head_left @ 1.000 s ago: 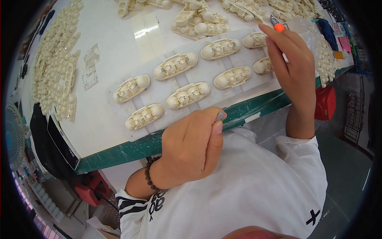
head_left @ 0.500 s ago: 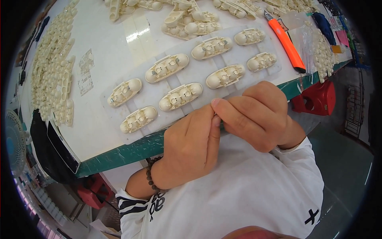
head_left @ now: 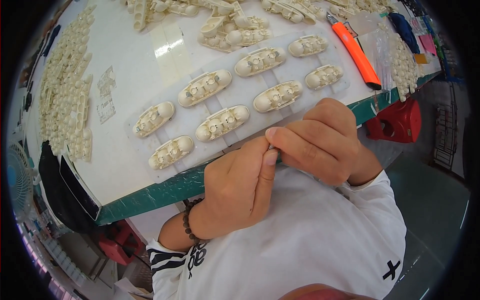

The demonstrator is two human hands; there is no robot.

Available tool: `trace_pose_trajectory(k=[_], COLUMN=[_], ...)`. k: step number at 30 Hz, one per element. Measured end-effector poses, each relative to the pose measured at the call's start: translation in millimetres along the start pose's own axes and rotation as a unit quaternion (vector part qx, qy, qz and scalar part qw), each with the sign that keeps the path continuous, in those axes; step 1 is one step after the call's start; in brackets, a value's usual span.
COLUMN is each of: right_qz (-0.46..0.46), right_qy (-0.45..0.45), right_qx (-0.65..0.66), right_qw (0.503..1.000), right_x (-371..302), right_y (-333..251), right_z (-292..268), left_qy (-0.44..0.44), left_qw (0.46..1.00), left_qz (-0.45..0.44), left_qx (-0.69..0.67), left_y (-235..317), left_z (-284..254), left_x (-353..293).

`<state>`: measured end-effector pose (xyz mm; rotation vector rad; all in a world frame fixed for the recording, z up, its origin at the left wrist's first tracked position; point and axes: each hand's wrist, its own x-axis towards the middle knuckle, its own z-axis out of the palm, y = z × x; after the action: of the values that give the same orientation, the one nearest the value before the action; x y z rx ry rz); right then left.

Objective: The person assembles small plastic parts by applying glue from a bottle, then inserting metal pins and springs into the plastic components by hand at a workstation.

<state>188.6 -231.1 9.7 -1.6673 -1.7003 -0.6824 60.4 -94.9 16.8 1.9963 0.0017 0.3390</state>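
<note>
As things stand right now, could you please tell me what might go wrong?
The small grey piece, mostly hidden and pinched by the left hand, could slip and drop past the green table edge nearby. The orange cutter lies with its metal tip uncovered, so a careless reach by the right hand might catch it.

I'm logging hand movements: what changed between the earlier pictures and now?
The right hand has moved left and down in view, from near the right end of the translucent sheet to meet the left hand, uncovering the orange knife. The left hand still pinches a small grey piece; eight cream parts stay on the sheet.
</note>
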Motion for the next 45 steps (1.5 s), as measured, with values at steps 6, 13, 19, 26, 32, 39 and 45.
trace_pose_trajectory(k=[6, 13, 19, 26, 32, 39, 45], right_qz=[0.180, 0.240, 0.299, 0.061, -0.026, -0.033, 0.030], right_qy=[-0.022, -0.130, -0.007, -0.020, -0.062, -0.120, -0.203], right_qx=[-0.214, -0.237, -0.167, 0.062, 0.052, 0.077, 0.059], right_qw=[0.960, 0.932, 0.939, 0.996, 0.996, 0.989, 0.977], right_x=[-1, -13, 1, 33, 56, 77, 87], right_y=[53, 78, 43, -39, -53, -60, -49], right_z=[-30, -38, -39, 21, 48, 62, 73], left_qy=[-0.001, 0.049, 0.002, 0.090, 0.132, 0.166, 0.172], left_qw=[1.000, 0.994, 0.989, 0.990, 0.989, 0.984, 0.984], left_qz=[0.006, 0.095, 0.146, 0.097, 0.058, 0.041, 0.011], left_qx=[-0.001, 0.005, 0.034, 0.041, 0.041, 0.050, 0.035], left_y=[2, -5, -9, -16, -25, -34, -41], left_z=[-5, -6, -19, -34, -54, -73, -81], left_x=[-1, 1, -1, -24, -51, -70, -78])
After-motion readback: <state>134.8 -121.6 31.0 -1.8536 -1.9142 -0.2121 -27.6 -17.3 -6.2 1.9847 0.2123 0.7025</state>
